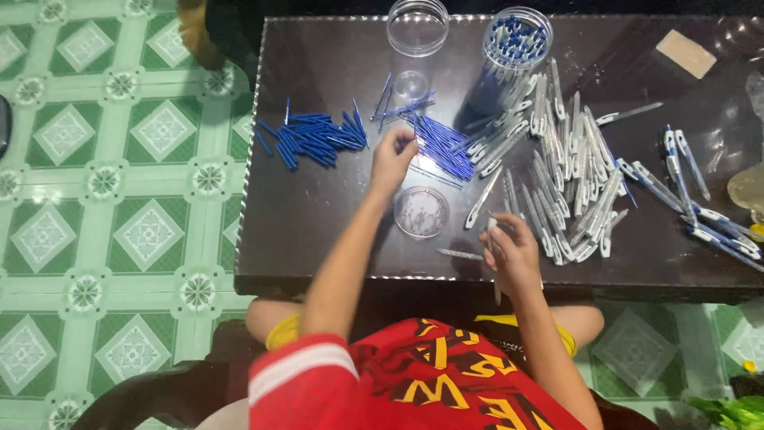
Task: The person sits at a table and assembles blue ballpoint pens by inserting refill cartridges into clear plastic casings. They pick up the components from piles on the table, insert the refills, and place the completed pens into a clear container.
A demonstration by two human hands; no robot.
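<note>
My left hand (pixel 393 156) is curled at the blue refills (pixel 439 145) — grip hidden, I can't tell. My right hand (pixel 513 255) grips a clear pen barrel (pixel 492 259) — above the bench (pixel 318 207).

My left hand (pixel 394 155) is up at 12 o'clock picking at the blue refills (pixel 318 137), and my right hand (pixel 513 255) holds a clear pen barrel (pixel 492 259), I think, at 5 o'clock from the little dish (pixel 421 212).

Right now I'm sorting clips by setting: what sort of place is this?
Probably a home used for piecework: a low dark table on a green patterned tile floor, strewn with clear pen barrels and blue refills.
</note>
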